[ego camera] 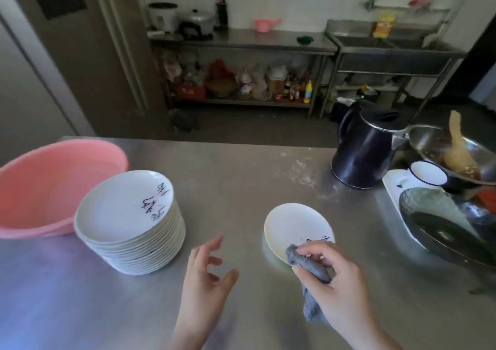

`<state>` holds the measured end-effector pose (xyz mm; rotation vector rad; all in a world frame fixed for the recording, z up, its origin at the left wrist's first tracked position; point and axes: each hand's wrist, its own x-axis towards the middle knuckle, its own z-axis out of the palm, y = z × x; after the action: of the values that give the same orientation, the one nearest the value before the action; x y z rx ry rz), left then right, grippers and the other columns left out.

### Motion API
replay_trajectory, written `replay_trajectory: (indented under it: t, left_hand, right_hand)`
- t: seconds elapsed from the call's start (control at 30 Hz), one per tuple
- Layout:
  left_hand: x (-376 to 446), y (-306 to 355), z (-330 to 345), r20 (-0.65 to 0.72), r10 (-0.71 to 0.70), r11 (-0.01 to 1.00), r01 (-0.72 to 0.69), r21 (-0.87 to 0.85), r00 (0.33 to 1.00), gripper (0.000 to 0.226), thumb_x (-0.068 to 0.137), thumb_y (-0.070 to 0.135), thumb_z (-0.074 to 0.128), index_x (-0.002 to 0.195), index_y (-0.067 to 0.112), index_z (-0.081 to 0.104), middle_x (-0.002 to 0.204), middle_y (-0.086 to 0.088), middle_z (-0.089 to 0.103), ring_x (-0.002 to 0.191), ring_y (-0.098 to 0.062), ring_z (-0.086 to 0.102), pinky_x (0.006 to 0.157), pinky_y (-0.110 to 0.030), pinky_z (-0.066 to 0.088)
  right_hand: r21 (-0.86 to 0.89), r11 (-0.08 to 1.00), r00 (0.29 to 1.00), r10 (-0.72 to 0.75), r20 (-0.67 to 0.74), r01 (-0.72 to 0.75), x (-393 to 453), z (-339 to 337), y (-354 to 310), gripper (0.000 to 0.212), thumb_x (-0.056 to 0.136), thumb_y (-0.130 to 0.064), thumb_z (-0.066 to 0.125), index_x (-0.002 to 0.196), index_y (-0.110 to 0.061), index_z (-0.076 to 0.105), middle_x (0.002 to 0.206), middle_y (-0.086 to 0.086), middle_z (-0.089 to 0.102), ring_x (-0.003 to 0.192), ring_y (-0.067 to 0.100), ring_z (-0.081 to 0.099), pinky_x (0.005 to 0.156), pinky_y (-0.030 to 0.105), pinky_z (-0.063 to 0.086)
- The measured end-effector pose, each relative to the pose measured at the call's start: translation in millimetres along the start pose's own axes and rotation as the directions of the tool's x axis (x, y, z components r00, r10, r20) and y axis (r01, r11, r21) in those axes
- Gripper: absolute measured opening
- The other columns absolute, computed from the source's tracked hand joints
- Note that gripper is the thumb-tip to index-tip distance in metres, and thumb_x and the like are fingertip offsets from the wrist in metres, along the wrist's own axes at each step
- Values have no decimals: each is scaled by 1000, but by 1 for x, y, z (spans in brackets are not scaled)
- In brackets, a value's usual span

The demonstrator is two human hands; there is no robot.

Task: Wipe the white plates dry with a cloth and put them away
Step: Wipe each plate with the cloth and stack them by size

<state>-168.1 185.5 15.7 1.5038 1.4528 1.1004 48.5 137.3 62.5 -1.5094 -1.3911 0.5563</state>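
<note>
A tall stack of white plates point(128, 223) with black writing stands on the steel table point(241, 172), left of centre. A single white plate point(292, 226) is tilted up just right of centre. My right hand point(335, 285) grips a grey cloth point(308, 263) against that plate's near rim, holding plate and cloth together. My left hand point(206, 274) hovers between the stack and the single plate, fingers spread and relaxed, holding nothing.
A pink basin point(51, 183) sits at the left behind the stack. A dark kettle point(367, 148) stands at the back right. Dirty bowls, a pan and a cup point(429, 174) crowd the right edge. Shelving and a sink line the far wall.
</note>
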Motion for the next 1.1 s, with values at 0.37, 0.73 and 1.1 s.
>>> replay_trajectory:
  t: [0.37,0.73,1.1]
  left_hand:
    - [23,-12,-171,-405,-145,989,140,-43,903,21,84,7,72,90,28,68,88,7,70,71,-3,60,61,-14,43]
    - [83,-28,-218,-377,-304,910,384,156,875,29,79,45,74,81,24,53,78,10,61,74,-7,57,59,-30,35]
    - [86,-29,-219,-326,-383,890,440,122,864,40,69,42,75,93,24,49,86,8,64,75,-25,66,69,-41,56]
  right_hand:
    - [115,983,981,-156,117,142,0,117,-80,40,70,5,81,81,-31,67,90,-7,69,76,14,65,69,13,48]
    - [104,980,979,-179,94,169,-4,158,-111,30,68,3,83,80,-22,70,89,-6,69,76,15,62,70,11,45]
    - [112,974,974,-206,95,195,-3,172,-121,39,67,5,83,78,-30,68,88,-7,68,75,13,60,69,9,44]
